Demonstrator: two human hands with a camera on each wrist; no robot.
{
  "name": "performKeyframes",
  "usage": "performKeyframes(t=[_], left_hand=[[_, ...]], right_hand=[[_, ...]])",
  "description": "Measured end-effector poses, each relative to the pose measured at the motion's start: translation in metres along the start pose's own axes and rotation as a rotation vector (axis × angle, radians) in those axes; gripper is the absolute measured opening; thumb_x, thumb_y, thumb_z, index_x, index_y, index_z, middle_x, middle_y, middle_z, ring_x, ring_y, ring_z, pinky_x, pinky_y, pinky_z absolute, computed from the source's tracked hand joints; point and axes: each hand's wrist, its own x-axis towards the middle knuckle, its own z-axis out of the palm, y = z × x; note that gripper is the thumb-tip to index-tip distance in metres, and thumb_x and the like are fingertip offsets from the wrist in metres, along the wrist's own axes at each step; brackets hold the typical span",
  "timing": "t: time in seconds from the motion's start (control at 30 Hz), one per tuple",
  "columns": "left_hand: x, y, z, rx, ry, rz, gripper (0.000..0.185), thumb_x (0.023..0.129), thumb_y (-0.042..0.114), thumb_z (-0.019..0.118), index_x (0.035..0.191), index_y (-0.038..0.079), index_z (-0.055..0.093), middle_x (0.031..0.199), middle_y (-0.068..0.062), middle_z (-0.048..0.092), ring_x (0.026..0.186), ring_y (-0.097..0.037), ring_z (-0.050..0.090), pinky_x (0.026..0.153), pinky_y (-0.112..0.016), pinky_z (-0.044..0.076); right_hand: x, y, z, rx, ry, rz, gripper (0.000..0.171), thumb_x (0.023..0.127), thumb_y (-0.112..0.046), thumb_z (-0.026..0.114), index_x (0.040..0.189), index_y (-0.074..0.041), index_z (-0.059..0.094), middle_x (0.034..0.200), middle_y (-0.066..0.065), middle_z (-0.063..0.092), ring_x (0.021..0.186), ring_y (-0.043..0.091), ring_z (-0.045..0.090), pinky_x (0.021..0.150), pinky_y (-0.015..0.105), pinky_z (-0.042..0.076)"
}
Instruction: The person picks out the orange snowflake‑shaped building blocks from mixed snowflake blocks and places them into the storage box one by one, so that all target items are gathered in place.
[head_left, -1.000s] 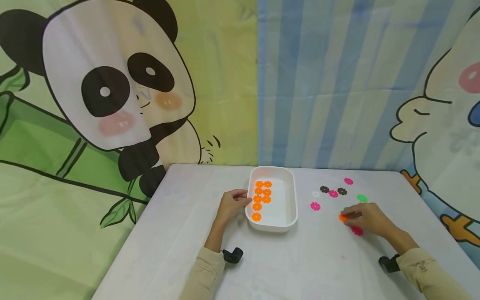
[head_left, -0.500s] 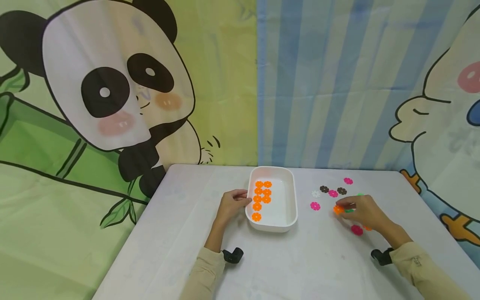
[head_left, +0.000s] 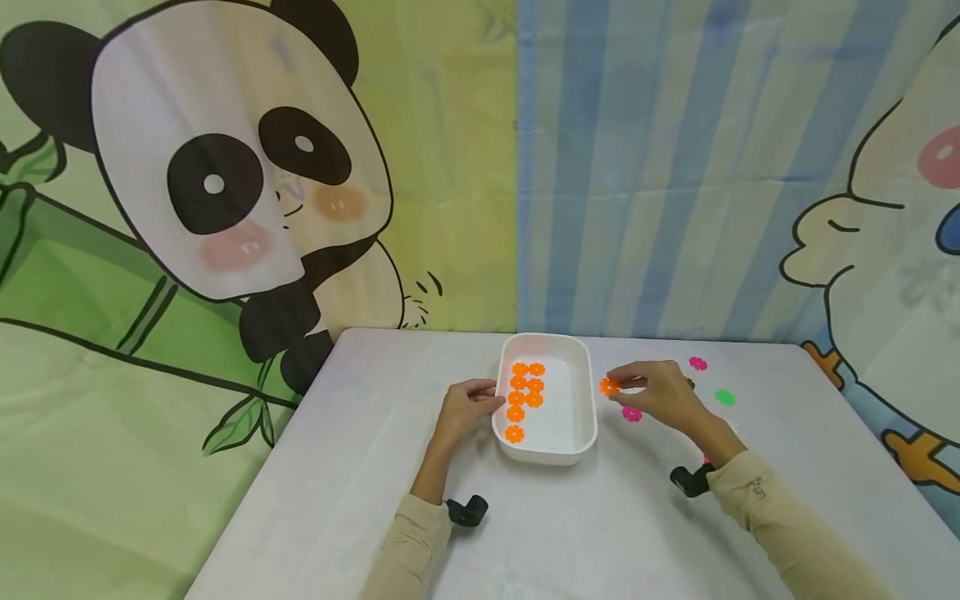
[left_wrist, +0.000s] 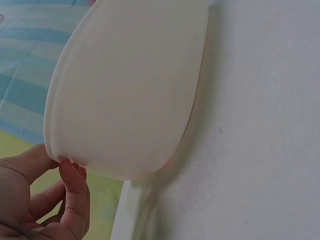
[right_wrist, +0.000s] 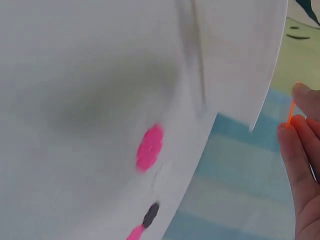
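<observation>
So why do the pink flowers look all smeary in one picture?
In the right wrist view the pink flower is blurred, as is the white tray; the head view shows a pink flower sharply. The left wrist view shows the tray's soft shadow on the table.

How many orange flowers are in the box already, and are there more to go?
Seven orange flowers lie in the white box. The right hand pinches another orange flower beside the box; the left hand holds its rim. Only pink and green ones show outside.
</observation>
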Motion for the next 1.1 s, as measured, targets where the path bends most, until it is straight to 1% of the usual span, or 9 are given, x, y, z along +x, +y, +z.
performKeyframes(t=[0.13, 0.27, 0.37, 0.5, 0.6, 0.7, 0.8, 1.0, 1.1], left_hand=[[0.0, 0.0, 0.0, 0.006, 0.003, -0.002, 0.035, 0.081, 0.017, 0.08, 0.112, 0.002, 0.071, 0.093, -0.006, 0.068, 0.082, -0.018, 0.065, 0.074, -0.028, 0.055], [0.001, -0.001, 0.0, 0.011, -0.001, -0.001, 0.036, 0.081, 0.017, 0.079, 0.112, 0.002, 0.07, 0.093, -0.006, 0.068, 0.081, -0.017, 0.064, 0.073, -0.027, 0.055], [0.001, -0.001, 0.0, 0.016, -0.003, 0.007, 0.036, 0.082, 0.017, 0.079, 0.113, 0.001, 0.07, 0.093, -0.006, 0.068, 0.081, -0.017, 0.065, 0.073, -0.027, 0.055], [0.001, -0.001, 0.0, 0.021, -0.002, 0.012, 0.036, 0.082, 0.017, 0.079, 0.113, 0.002, 0.07, 0.094, -0.006, 0.069, 0.082, -0.017, 0.065, 0.074, -0.028, 0.055], [0.001, -0.001, 0.0, 0.022, -0.001, 0.011, 0.035, 0.081, 0.017, 0.079, 0.112, 0.002, 0.071, 0.094, -0.006, 0.069, 0.082, -0.016, 0.065, 0.075, -0.028, 0.055], [0.001, 0.0, 0.0, 0.02, -0.005, 0.014, 0.036, 0.081, 0.017, 0.079, 0.112, 0.002, 0.071, 0.094, -0.006, 0.069, 0.082, -0.016, 0.065, 0.075, -0.028, 0.055], [0.001, -0.001, 0.0, 0.015, -0.009, 0.021, 0.036, 0.081, 0.018, 0.079, 0.112, 0.001, 0.07, 0.094, -0.007, 0.069, 0.082, -0.016, 0.065, 0.074, -0.028, 0.055], [0.001, 0.0, 0.0, 0.013, 0.0, 0.012, 0.034, 0.082, 0.015, 0.078, 0.112, 0.001, 0.07, 0.093, -0.006, 0.069, 0.082, -0.017, 0.065, 0.074, -0.028, 0.055], [0.001, 0.001, 0.0, 0.014, 0.001, 0.016, 0.034, 0.082, 0.014, 0.078, 0.112, 0.0, 0.07, 0.093, -0.007, 0.069, 0.082, -0.017, 0.065, 0.074, -0.028, 0.055]], right_hand=[[0.015, -0.017, 0.021, 0.045, -0.016, 0.012, 0.034, 0.077, -0.011, 0.083, 0.109, -0.004, 0.074, 0.103, 0.008, 0.072, 0.092, 0.026, 0.07, 0.072, 0.033, 0.058], [0.026, -0.028, 0.044, 0.059, -0.037, 0.011, 0.033, 0.077, -0.011, 0.083, 0.108, -0.004, 0.074, 0.102, 0.007, 0.073, 0.091, 0.025, 0.07, 0.072, 0.03, 0.058], [0.032, -0.034, 0.06, 0.067, -0.054, -0.019, 0.032, 0.077, -0.009, 0.083, 0.107, -0.002, 0.074, 0.101, 0.009, 0.073, 0.09, 0.026, 0.07, 0.074, 0.035, 0.058], [0.038, -0.04, 0.078, 0.051, -0.096, -0.057, 0.032, 0.076, -0.005, 0.082, 0.106, 0.002, 0.073, 0.099, 0.012, 0.072, 0.088, 0.026, 0.07, 0.077, 0.041, 0.057], [0.042, -0.042, 0.09, 0.001, -0.139, -0.081, 0.032, 0.075, -0.004, 0.083, 0.104, 0.002, 0.073, 0.097, 0.011, 0.073, 0.086, 0.023, 0.069, 0.077, 0.038, 0.057], [0.044, -0.041, 0.098, -0.07, -0.164, -0.132, 0.028, 0.073, -0.003, 0.083, 0.1, 0.002, 0.074, 0.092, 0.009, 0.073, 0.082, 0.02, 0.068, 0.077, 0.034, 0.057], [0.046, -0.039, 0.105, -0.124, -0.182, -0.166, 0.026, 0.072, -0.002, 0.082, 0.097, 0.001, 0.075, 0.088, 0.007, 0.073, 0.079, 0.018, 0.066, 0.077, 0.034, 0.056], [0.048, -0.04, 0.11, -0.141, -0.237, -0.149, 0.024, 0.075, -0.003, 0.081, 0.098, 0.001, 0.075, 0.087, 0.007, 0.073, 0.077, 0.016, 0.062, 0.076, 0.033, 0.056], [0.049, -0.04, 0.112, -0.154, -0.26, -0.157, 0.022, 0.076, -0.003, 0.081, 0.097, 0.0, 0.075, 0.087, 0.006, 0.073, 0.077, 0.015, 0.063, 0.076, 0.031, 0.056]])
